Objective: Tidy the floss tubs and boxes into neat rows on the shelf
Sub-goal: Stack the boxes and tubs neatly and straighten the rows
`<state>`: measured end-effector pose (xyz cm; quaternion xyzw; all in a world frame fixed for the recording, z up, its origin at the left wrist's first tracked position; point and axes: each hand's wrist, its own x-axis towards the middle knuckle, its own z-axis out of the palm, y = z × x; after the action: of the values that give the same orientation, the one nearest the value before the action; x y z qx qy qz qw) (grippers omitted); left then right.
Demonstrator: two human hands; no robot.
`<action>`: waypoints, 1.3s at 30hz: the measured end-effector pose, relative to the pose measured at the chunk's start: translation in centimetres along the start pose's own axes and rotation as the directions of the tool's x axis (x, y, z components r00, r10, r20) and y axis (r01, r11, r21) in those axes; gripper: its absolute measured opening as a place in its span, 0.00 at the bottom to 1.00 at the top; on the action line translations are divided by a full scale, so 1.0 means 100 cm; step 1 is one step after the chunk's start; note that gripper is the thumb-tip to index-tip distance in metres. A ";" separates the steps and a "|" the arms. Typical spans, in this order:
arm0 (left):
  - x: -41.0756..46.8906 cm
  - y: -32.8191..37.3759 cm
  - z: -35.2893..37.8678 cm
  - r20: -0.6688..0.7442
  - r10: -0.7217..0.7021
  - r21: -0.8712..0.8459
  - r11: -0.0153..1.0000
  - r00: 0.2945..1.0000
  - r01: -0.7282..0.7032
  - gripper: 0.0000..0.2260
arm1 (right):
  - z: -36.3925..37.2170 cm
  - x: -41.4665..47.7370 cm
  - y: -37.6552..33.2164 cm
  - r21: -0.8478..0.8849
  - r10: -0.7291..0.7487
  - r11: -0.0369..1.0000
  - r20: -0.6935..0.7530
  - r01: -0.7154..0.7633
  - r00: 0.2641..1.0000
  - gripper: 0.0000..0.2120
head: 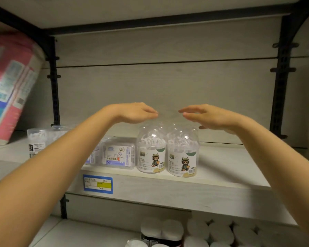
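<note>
A pale wooden shelf (221,168) spans the view. At its left end a big pink and blue pack (11,86) leans tilted. Both forearms reach in; the left hand (136,113) and right hand (209,118) hover above the tubs, fingers loosely spread, gripping nothing, fingertips near each other but apart. White rolls (221,230) fill the level below. Two clear domed tubs (151,152) stand upright side by side, touching, near the front edge. A straight tub (37,141) stands far left. A flat clear box (118,154) sits just left of the domed tubs. A blue price label (98,184) is stuck on the shelf's front edge.
</note>
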<state>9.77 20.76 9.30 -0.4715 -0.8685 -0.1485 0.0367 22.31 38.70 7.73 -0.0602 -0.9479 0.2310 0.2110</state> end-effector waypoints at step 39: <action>-0.075 -0.133 -0.029 0.148 0.142 0.231 0.957 0.979 -0.174 0.27 | 0.102 0.017 -0.141 -0.649 -0.082 0.741 0.163 0.170 0.983 0.34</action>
<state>2.60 7.08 7.55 -0.5400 -0.8402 -0.0066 0.0493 16.16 22.33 6.67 -0.0521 -0.9813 -0.1302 0.1320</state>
